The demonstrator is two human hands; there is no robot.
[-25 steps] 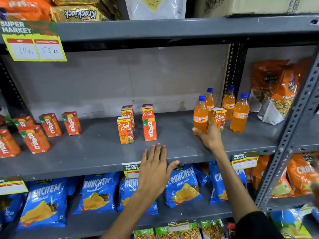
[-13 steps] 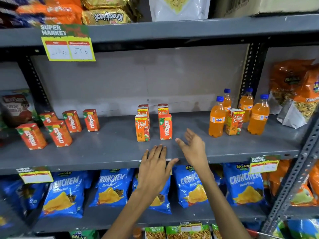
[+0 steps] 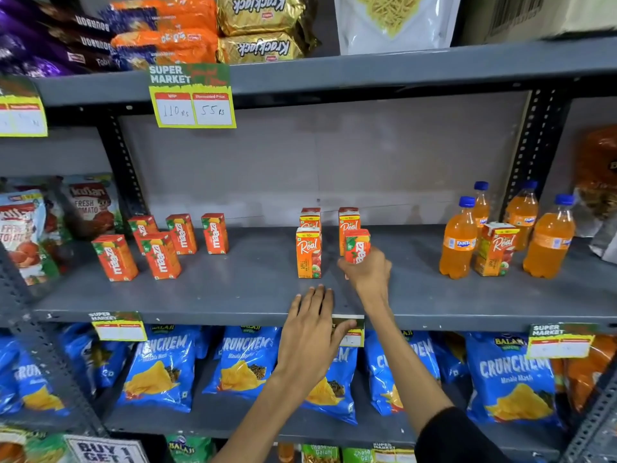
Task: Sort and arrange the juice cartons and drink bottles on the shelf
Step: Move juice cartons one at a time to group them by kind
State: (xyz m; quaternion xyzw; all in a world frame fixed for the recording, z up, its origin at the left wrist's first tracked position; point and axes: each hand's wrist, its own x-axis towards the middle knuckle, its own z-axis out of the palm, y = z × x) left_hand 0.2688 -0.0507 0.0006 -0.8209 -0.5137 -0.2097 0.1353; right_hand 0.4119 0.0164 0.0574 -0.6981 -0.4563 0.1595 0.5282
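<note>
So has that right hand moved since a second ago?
Yes. The right hand has left the orange soda bottles on the grey metal shelf and gone left to the middle cartons, where it now grips the red Maaza juice carton.

My right hand grips a "Maaza" carton; price tag reads "SUPER MARKET", "110 rs", "55 rs".

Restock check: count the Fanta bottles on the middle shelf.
4, all at the shelf's right end: front left, back left, back right, front right. A Real carton stands among them; it may hide another.
</note>
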